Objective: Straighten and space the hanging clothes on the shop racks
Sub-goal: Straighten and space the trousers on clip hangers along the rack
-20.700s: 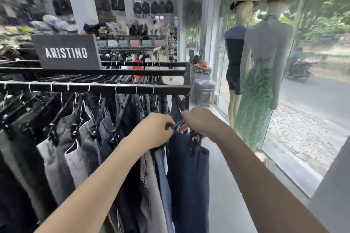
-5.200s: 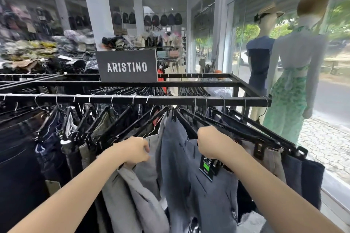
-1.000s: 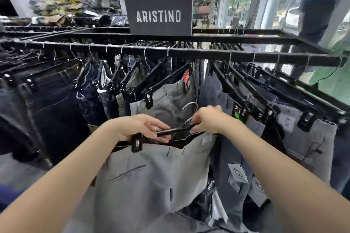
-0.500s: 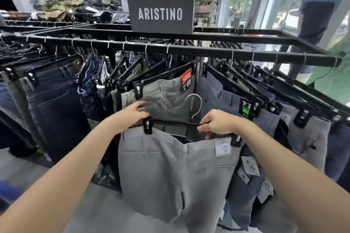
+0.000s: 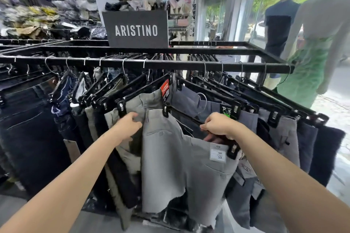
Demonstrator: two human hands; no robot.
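Note:
A pair of light grey shorts [image 5: 180,172] hangs from a black clip hanger [image 5: 181,115], off the rail, its metal hook [image 5: 202,98] free below the black rack rail [image 5: 170,65]. My right hand [image 5: 219,126] grips the hanger bar near its right end. My left hand [image 5: 128,124] pinches the left waistband of the shorts. A size tag reading 33 [image 5: 217,154] sits at the right clip. Several other trousers and shorts hang on black hangers to both sides, with a gap on the rail above the held pair.
An ARISTINO sign [image 5: 136,29] stands on the rack top. Dark jeans [image 5: 28,128] fill the left end. Two mannequins [image 5: 312,43] stand by the glass front at right. Piled clothes cover the shelves at the back left.
The held shorts have turned from facing me to an angle, the left clip swinging away towards the rack. My left hand has shifted from the hanger end to the waistband. The view tilted upward.

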